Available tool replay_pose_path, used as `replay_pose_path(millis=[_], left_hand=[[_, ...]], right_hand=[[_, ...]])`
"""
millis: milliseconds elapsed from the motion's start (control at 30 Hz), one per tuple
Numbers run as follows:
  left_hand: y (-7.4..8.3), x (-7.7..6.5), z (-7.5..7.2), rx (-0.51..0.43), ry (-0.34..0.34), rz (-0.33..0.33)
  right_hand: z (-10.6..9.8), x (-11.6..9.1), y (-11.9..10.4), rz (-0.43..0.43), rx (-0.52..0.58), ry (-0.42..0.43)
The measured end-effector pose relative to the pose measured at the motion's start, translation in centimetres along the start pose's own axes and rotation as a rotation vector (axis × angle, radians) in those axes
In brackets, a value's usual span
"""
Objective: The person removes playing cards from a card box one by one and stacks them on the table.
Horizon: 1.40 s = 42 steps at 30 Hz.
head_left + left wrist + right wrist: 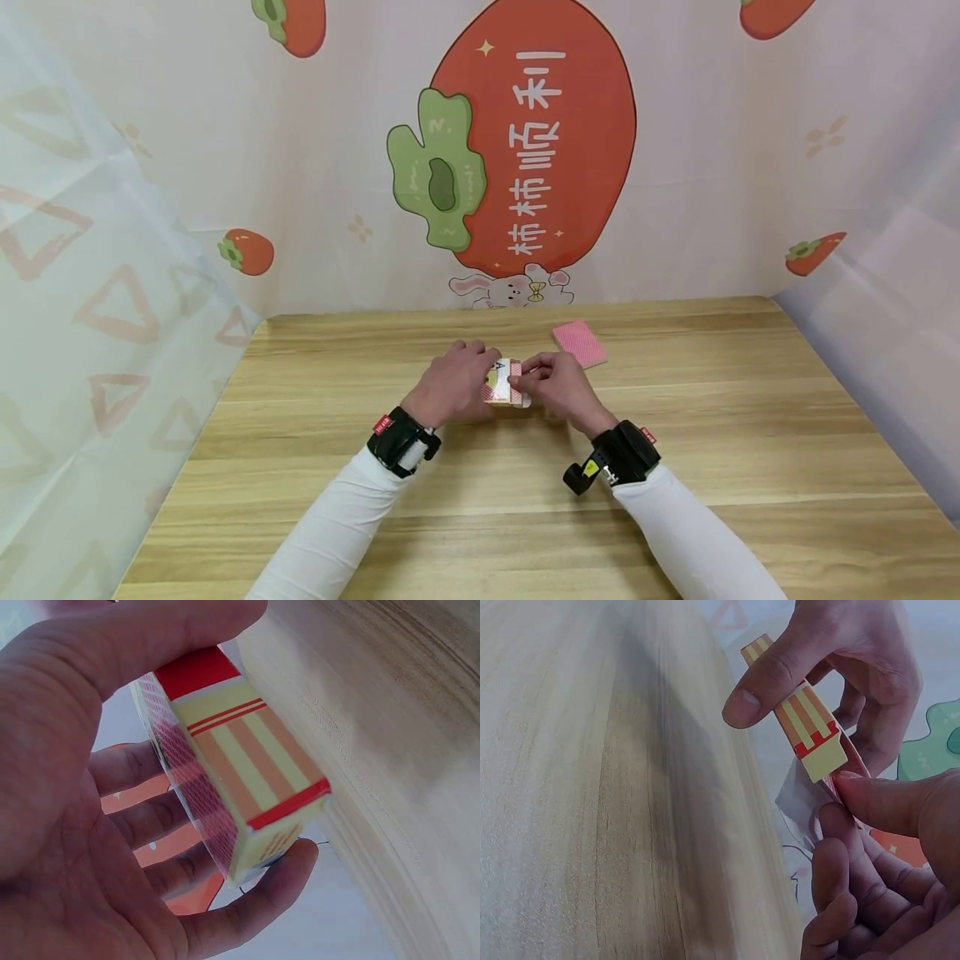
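A playing card box (502,385) is held up over the table between both hands. My left hand (452,385) grips it, the thumb along one striped narrow side and the fingers round the opposite side. In the left wrist view the box (255,761) shows orange and cream stripes with red bands. My right hand (558,385) pinches the box's end between thumb and forefinger. A pale flap (801,801) stands out from that end in the right wrist view. Beyond the right hand, a stack of playing cards (580,342) lies with its red patterned back up.
The wooden table (510,517) runs back to a cloth backdrop (697,183) printed with persimmons and a rabbit. More cloth (112,250) hangs along the left side. Each wrist carries a black strapped camera (628,452).
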<state>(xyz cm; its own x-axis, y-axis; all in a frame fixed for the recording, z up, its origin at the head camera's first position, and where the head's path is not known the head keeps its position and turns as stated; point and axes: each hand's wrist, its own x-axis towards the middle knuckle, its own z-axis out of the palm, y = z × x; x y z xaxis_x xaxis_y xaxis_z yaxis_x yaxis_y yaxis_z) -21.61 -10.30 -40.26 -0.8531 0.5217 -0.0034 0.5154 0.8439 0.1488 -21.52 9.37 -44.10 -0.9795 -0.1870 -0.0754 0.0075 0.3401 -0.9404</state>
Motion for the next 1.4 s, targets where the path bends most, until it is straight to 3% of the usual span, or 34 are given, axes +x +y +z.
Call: replay_pose_path(millis=[133,400,800,1000,1233,1400], left_hand=[[-0.2,0.1,-0.2,0.032,0.006,0.014],[-0.5,0.6,-1.0,0.011,-0.024,-0.026],[-1.4,0.9,-1.7,-0.023,0.023,-0.052],[-1.8,1.1,-1.8,-0.048,0.046,-0.064],[-2.1,1.5,-2.0,-0.035,0.049,-0.053],[-2.0,1.6,-2.0,-0.015,0.049,-0.040]], right_hand=[[-0.4,0.1,-0.1,-0.007,0.011,-0.004],[-1.4,0.6,-0.4,-0.034,0.048,-0.021],[-2.6,1.7,-1.2,-0.041,-0.015,0.032],[-3.7,1.7,-2.5,-0.107,-0.193,0.050],[-4.9,2.2,-4.8,-0.460,-0.584,-0.089],[-5.0,3.0,-5.9,-0.553,-0.721,-0.189]])
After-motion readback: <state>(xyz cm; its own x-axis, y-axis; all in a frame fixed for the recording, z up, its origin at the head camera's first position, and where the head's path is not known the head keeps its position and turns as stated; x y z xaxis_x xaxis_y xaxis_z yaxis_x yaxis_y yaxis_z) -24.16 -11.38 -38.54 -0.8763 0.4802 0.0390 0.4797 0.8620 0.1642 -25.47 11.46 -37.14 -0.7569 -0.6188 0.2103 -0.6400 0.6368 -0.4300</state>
